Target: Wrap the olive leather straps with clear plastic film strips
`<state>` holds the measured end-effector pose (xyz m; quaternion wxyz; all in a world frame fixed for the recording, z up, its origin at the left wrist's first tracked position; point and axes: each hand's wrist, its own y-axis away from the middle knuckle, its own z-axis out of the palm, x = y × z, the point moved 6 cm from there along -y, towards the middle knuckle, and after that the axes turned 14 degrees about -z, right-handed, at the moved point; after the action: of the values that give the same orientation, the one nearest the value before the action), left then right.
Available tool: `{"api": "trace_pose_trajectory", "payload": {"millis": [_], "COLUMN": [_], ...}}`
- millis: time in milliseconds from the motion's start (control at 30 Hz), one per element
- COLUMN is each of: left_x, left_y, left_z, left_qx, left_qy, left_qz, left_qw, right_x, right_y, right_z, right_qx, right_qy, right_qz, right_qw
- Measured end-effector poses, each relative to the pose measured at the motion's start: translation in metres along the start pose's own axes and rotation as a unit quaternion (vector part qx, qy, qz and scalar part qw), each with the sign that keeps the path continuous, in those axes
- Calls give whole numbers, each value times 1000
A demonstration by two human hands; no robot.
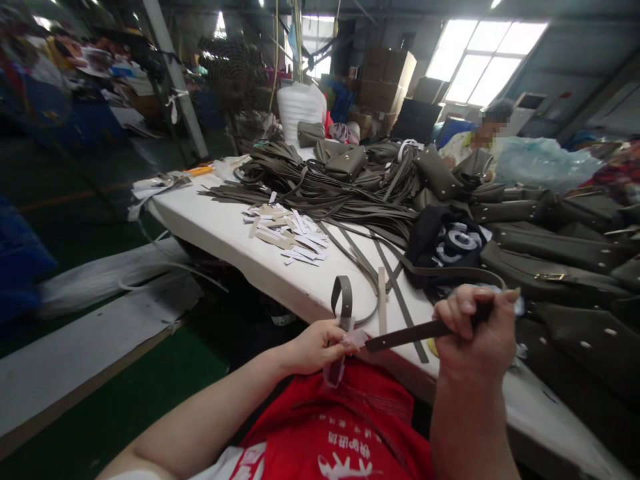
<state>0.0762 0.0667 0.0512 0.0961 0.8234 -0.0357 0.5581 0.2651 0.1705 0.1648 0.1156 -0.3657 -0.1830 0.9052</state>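
My left hand (320, 345) is closed in a pinch at the table's front edge, just above my red apron (350, 420). Between its fingers is a thin translucent wrap (356, 339), with a dark olive strap loop (343, 293) rising above them. In my closed right hand (477, 327) is a dark olive strap (410, 335). The strap's punched end points left, almost reaching the wrap; whether they touch, I cannot tell. Part of this strap is hidden under my right fingers.
On the white table (215, 223) are a heap of olive straps (320, 183) and paper slips (287, 233). A black bag with white rolls (450, 243) stands near my right hand. Olive handbags (565, 247) crowd the right side. Another person (483, 140) is behind them.
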Motion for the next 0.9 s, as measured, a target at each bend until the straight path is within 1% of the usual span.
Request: {"api": "trace_pose_trajectory", "payload": {"millis": [67,167,300,433,633,733,900], "left_x": [-2,-2,4,8,12,11,3], "left_y": [0,0,1,0,-5,-7,-10], "left_z": [1,2,5,6,7,8,10], "left_qx": [-2,-10,-36,-34,-39,-39,-39], "left_qy": [4,7,14,21,36,32,15], "left_qz": [-12,-10,16,29,29,30,23], "left_qw": [1000,1000,999,999,998,998,999], "right_x": [-8,-12,-8,-3,-5,-10,-23], "right_y": [-5,-7,-5,-2,-2,-5,-9], "right_z": [4,4,4,5,3,0,-8], "right_qx": [7,9,1,-2,6,17,36], "right_qy": [-23,-31,-24,-17,-20,-31,-41], "right_qz": [-8,-28,-38,-32,-28,-33,-58], "right_qw": [1000,999,999,999,999,999,997]}}
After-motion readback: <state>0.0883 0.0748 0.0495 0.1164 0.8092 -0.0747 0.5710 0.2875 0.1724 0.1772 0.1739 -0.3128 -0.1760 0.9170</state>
